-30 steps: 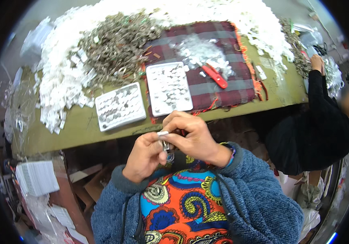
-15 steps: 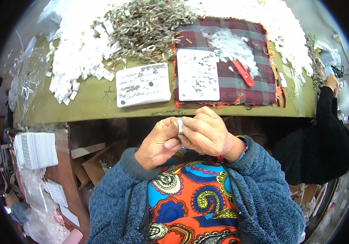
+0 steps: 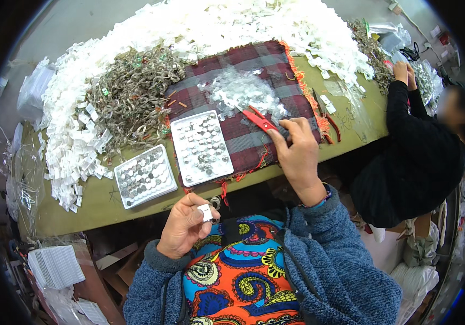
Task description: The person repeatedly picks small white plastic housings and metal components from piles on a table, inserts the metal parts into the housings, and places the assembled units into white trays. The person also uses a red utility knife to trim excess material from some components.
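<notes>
My left hand (image 3: 181, 227) is closed on a small white plastic piece (image 3: 206, 212), pinched between thumb and fingers. A grey looped cord (image 3: 215, 202) shows just behind the white piece. My right hand (image 3: 300, 154) reaches over the plaid cloth (image 3: 189, 86), its thumb and fingers closed at the handle end of red-handled snips (image 3: 259, 119). The snips' blades point toward a heap of clear plastic bits (image 3: 243, 89) on the cloth. Left of the snips lies a white tray (image 3: 222, 169) with rows of round silvery pieces, partly on the cloth.
A second white tray (image 3: 127, 203) of round pieces sits to its left. Behind lie a pile of grey looped cords (image 3: 135, 92) and a broad heap of white pieces (image 3: 67, 141). Red-handled pliers (image 3: 332, 127) rest by the cloth's right edge. A co-worker (image 3: 405, 146) works at right.
My hands have parted: the left stays low with the white piece, while the right has gone forward and right to the snips. The view has turned, and more of the table's right side shows.
</notes>
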Demonstrator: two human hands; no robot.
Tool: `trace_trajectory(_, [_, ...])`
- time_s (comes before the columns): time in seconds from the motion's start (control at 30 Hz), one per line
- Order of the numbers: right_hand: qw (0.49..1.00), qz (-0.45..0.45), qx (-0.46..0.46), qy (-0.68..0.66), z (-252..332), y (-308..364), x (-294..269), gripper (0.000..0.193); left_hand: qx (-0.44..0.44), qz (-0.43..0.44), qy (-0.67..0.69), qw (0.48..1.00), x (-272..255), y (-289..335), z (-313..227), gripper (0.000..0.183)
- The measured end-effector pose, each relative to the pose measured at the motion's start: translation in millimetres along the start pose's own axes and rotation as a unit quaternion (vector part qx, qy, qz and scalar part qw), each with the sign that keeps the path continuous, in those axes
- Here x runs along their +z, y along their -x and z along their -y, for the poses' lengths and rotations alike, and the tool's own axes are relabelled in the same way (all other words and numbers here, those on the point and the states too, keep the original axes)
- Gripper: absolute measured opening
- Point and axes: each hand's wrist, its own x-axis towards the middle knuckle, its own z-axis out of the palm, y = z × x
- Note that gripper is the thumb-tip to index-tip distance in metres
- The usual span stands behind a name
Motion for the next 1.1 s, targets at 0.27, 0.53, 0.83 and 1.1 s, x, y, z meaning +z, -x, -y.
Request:
trace_trajectory(0.27, [0.999,0.022,-0.004,-0.04,-3.2,-3.2,13.5,0.023,-0.017,-0.031,-0.044,0.998,3.8,-5.0,-5.5,0.017])
trace_trajectory(0.53, [0.985,-0.074,-0.061,-0.141,0.0,-1.3,14.2,0.02,-0.021,-0.018,-0.053,0.998,-1.6,-6.8,-3.7,0.024])
trace_trajectory(0.83, [0.959,-0.126,0.109,-0.231,-32.2,-15.1,-2.3,0.012,-0.012,-0.009,-0.061,0.998,-4.2,-5.6,-3.2,0.022])
trace_trajectory(1.1, [0.986,-0.133,0.091,0.047,-60.2,-26.9,-34.4,0.017,-0.015,-0.008,-0.053,0.998,1.0,-7.3,-2.2,0.018])
